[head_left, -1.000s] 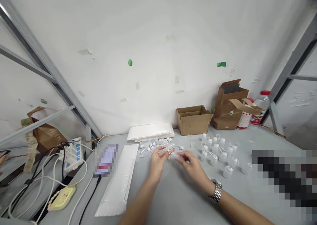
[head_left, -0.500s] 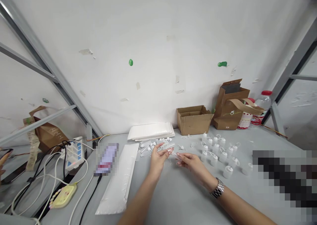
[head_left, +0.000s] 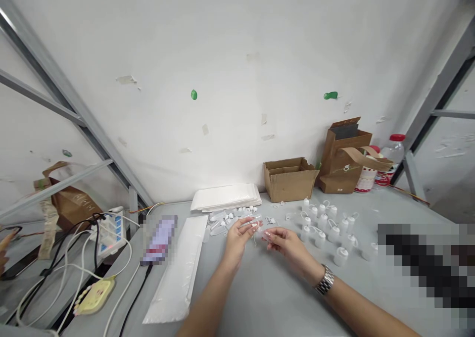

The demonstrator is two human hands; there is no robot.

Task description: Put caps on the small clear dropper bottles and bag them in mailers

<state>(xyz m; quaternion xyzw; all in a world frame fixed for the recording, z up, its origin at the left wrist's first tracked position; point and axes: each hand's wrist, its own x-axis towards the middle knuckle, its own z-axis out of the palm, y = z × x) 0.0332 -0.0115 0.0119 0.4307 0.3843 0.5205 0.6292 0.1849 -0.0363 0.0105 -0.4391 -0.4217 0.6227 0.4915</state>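
My left hand (head_left: 237, 239) and my right hand (head_left: 285, 244) meet over the grey table (head_left: 274, 302), fingertips pinched together on a small clear plastic vial (head_left: 260, 231) with a white tethered cap. The right wrist wears a metal watch (head_left: 324, 281). Just behind the hands lies a heap of loose clear vials and white caps (head_left: 232, 218). To the right stand several small white capped bottles (head_left: 326, 225) in rough rows.
A stack of white padded bags (head_left: 225, 196) and one long white bag (head_left: 178, 272) lie left of the hands. An open cardboard box (head_left: 289, 178), a brown paper bag (head_left: 345, 159) and a red-capped bottle (head_left: 391, 156) stand at the wall. Cables and a power strip (head_left: 109, 230) at left.
Both hands stay together on the vial; the right hand has drawn slightly back then closed in on the left again. Nothing else on the table has moved.
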